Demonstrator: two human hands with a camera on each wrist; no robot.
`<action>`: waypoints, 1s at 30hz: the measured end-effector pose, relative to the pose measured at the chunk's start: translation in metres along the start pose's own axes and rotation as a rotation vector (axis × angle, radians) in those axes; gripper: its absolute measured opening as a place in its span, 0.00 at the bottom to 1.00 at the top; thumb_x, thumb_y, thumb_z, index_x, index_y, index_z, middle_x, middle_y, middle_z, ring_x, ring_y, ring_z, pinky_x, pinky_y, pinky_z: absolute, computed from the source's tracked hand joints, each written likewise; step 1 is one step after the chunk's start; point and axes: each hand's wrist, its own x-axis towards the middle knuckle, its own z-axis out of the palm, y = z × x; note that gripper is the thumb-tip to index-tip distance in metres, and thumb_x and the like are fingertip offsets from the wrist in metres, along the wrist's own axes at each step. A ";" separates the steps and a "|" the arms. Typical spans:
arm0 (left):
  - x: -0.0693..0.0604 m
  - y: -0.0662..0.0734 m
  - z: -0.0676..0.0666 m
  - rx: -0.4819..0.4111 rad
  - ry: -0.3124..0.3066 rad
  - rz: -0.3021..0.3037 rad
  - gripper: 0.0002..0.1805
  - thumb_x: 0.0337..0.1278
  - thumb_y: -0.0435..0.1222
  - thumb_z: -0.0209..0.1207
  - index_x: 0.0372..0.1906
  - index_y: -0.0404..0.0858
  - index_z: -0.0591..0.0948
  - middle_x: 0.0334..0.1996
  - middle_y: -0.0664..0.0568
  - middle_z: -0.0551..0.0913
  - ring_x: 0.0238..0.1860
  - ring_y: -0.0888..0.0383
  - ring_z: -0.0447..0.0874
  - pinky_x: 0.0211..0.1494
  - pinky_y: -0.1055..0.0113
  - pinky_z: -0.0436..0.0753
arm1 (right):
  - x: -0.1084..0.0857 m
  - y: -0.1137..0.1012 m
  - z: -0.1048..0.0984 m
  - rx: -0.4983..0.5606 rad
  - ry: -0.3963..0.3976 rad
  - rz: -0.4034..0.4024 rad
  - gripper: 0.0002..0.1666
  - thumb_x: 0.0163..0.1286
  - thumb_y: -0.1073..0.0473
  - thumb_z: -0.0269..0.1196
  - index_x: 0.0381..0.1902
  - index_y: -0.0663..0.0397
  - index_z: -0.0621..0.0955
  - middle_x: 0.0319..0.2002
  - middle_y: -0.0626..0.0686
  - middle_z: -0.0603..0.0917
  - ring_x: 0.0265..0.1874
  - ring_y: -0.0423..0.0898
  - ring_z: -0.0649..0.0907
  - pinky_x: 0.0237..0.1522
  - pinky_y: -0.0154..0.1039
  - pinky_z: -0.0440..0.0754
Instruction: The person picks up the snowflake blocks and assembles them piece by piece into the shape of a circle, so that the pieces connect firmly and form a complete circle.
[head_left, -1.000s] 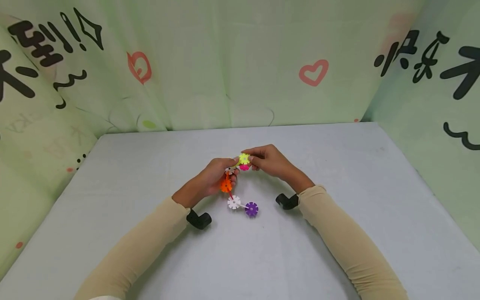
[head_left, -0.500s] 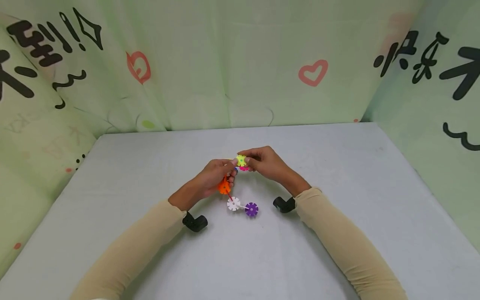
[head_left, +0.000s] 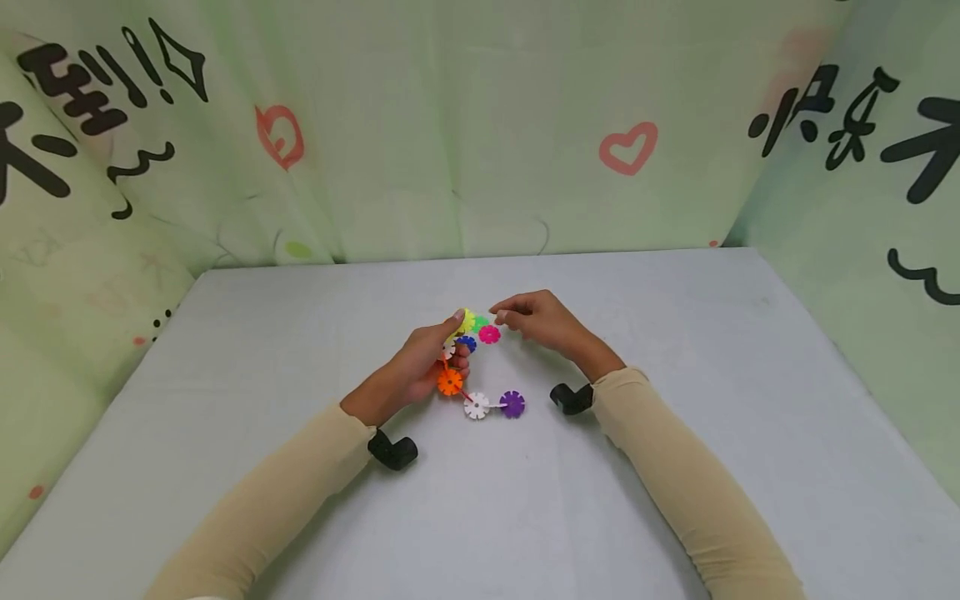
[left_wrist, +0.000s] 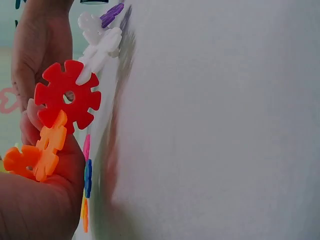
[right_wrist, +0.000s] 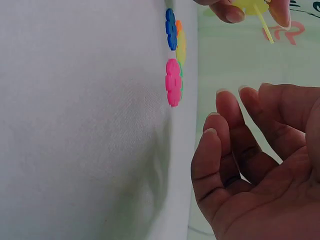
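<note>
Your left hand point(head_left: 423, 357) pinches a yellow disc point(right_wrist: 248, 5); pink disc point(head_left: 489, 334) lies below-left of your nearer right hand's point(head_left: 536, 318) parted fingers.

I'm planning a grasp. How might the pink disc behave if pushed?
The pink disc looks like thin plastic, so probably light and stiff. Lying flat on the table, it would likely slide, not roll, perhaps nudging the nearby green disc.
</note>
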 end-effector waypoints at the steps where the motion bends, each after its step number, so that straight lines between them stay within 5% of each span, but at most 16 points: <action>1: 0.000 0.000 -0.001 0.008 0.003 -0.007 0.34 0.67 0.54 0.54 0.66 0.37 0.60 0.29 0.50 0.76 0.25 0.57 0.76 0.35 0.68 0.82 | 0.002 0.001 0.000 -0.020 0.000 0.012 0.17 0.74 0.57 0.57 0.56 0.56 0.82 0.48 0.54 0.83 0.44 0.51 0.78 0.43 0.42 0.80; 8: -0.002 -0.002 -0.001 0.014 -0.037 0.040 0.29 0.70 0.49 0.53 0.67 0.38 0.62 0.30 0.49 0.74 0.23 0.57 0.76 0.30 0.67 0.83 | 0.013 0.003 0.007 -0.112 -0.027 0.004 0.17 0.68 0.65 0.60 0.53 0.62 0.83 0.49 0.57 0.84 0.45 0.51 0.79 0.46 0.41 0.79; 15: -0.002 -0.003 -0.001 0.004 -0.002 0.068 0.26 0.70 0.47 0.54 0.65 0.38 0.68 0.32 0.48 0.75 0.25 0.57 0.77 0.32 0.66 0.83 | 0.018 0.001 0.014 -0.158 -0.038 0.031 0.19 0.64 0.66 0.64 0.54 0.64 0.82 0.48 0.58 0.83 0.47 0.52 0.79 0.53 0.44 0.77; 21: -0.002 -0.003 -0.002 0.093 0.003 0.104 0.28 0.69 0.53 0.52 0.59 0.35 0.70 0.32 0.49 0.75 0.27 0.56 0.74 0.34 0.68 0.78 | 0.019 0.001 0.018 -0.280 -0.043 0.057 0.23 0.61 0.62 0.70 0.54 0.60 0.82 0.48 0.58 0.80 0.48 0.53 0.76 0.55 0.45 0.75; 30: 0.001 -0.003 0.000 0.071 0.052 0.088 0.20 0.72 0.44 0.52 0.62 0.38 0.72 0.34 0.48 0.77 0.25 0.57 0.74 0.29 0.71 0.77 | 0.015 0.001 0.016 -0.277 -0.027 0.009 0.16 0.60 0.66 0.68 0.46 0.61 0.78 0.36 0.55 0.80 0.37 0.49 0.77 0.43 0.41 0.76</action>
